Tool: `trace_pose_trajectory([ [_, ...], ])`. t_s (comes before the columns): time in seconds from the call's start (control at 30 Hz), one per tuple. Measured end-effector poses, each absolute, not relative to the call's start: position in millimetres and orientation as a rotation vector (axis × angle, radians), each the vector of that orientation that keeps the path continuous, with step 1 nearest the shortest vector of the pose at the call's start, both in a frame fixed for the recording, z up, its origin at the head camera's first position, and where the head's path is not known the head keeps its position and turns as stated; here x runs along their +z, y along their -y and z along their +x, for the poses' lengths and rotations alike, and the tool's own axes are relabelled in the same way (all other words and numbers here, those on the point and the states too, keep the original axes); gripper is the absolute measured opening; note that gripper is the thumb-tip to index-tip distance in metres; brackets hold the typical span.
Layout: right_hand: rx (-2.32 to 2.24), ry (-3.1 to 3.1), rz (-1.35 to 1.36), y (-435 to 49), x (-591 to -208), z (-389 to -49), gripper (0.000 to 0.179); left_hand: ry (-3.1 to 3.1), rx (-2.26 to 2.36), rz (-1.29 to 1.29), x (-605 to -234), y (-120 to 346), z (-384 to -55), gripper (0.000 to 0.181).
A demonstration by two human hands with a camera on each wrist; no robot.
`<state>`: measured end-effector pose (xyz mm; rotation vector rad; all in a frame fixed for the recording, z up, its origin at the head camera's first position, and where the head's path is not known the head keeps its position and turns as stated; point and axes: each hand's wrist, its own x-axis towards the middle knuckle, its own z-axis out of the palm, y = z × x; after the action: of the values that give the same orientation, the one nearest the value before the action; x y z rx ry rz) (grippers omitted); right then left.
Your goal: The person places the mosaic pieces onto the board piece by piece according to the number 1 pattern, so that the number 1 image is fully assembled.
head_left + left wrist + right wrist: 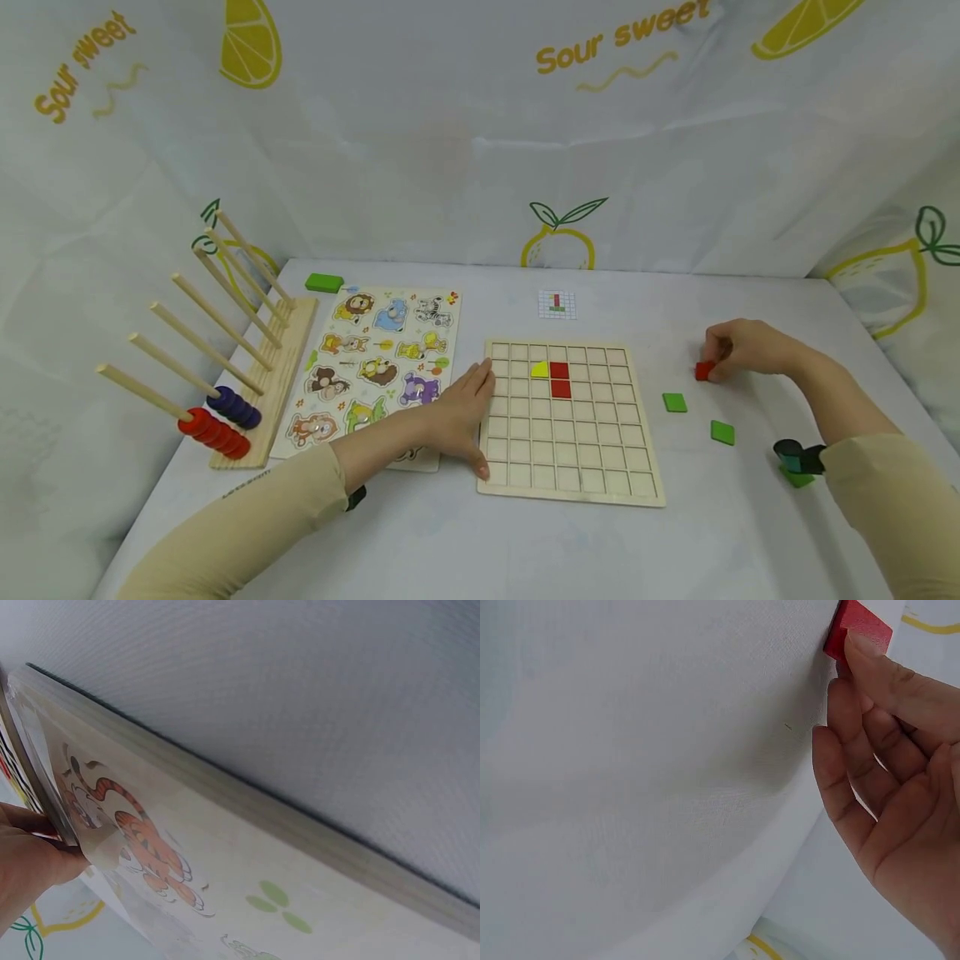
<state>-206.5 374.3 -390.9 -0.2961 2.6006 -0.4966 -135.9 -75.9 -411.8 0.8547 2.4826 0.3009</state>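
1. White cloth-covered table (525, 542): fills the lower frame and carries everything listed.
2. Pale wooden grid board with square recesses (570, 421): centre of the frame. One yellow tile (539, 369) and two red tiles (559, 379) sit in its upper rows.
3. Left hand (465, 412): fingers straight and spread, pressed flat against the board's left edge, steadying it. The left wrist view shows only the neighbouring printed animal puzzle board (375, 367), so the contact itself is hard to make out.
4. Right hand (738, 348): right of centre, fingertips pinching the small red square wooden tile (703, 371), which rests on the cloth well apart from the board.
5. The small red square wooden tile: judged light, stiff and smooth-painted; best taken by two opposite edges. Fingers hide its far side.
6. Two green square tiles (675, 402): lower right, loose on the cloth; a third green piece is half hidden behind the wrist camera.
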Motion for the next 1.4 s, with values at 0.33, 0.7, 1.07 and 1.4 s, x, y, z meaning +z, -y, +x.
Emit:
trace_pose_trajectory([
  [0.33, -0.603, -2.639, -0.297, -371.1, -383.3, -206.7, 0.023, -2.481, 0.309, 0.850, -411.9, 75.7, -136.8, 0.138],
  [0.7, -0.683, -2.680, -0.306, -360.1, -372.7, -206.0, 0.028, -2.492, 0.307, 0.863, -409.5, 74.8, -137.1, 0.139],
  [1.07, -0.735, -2.696, -0.343, -344.3, -370.6, -202.4, 0.027, -2.485, 0.307, 0.860, -411.5, 75.7, -136.4, 0.140],
  [1.4, -0.765, -2.678, -0.424, -324.3, -368.4, -200.7, 0.026, -2.480, 0.318, 0.853, -412.1, 76.0, -136.5, 0.138],
])
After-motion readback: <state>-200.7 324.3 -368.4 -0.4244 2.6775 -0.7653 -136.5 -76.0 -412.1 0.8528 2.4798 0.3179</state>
